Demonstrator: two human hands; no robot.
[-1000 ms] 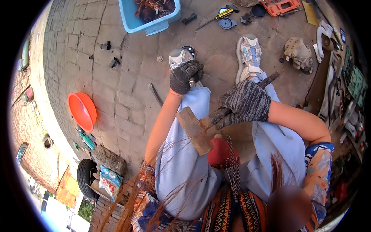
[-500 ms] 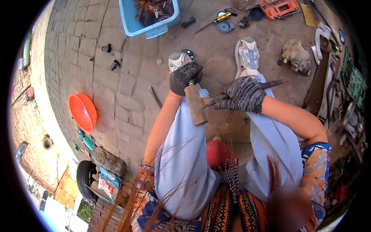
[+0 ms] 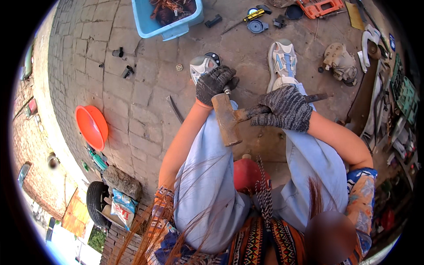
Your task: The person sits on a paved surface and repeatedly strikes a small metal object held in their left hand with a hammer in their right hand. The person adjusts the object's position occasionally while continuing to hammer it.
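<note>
My right hand [image 3: 285,108], in a grey knitted glove, is closed around the dark handle of a hammer [image 3: 227,119]. Its rusty, blocky head hangs over my left knee, with the handle's end sticking out to the right. Just beyond the head, my gloved left hand [image 3: 215,86] is closed, and a short bit of silvery metal shows at its fingers. What that piece is, I cannot make out. Past this hand, beside my left shoe [image 3: 203,66], part of a dark round piece [image 3: 213,58] shows; the hand hides what lies directly beneath it.
Ahead stands a blue tub [image 3: 170,31] holding reddish-brown wiry material. A yellow-handled screwdriver [image 3: 252,16], an orange tool case [image 3: 319,8] and a dirty metal casting [image 3: 340,62] lie ahead to the right. An orange basin [image 3: 92,128] sits at left; scrap lines the right side.
Both hands have moved slightly right, the hammer with them. More of the silvery metal shows at my left fingers. The whole view has shifted a little.
</note>
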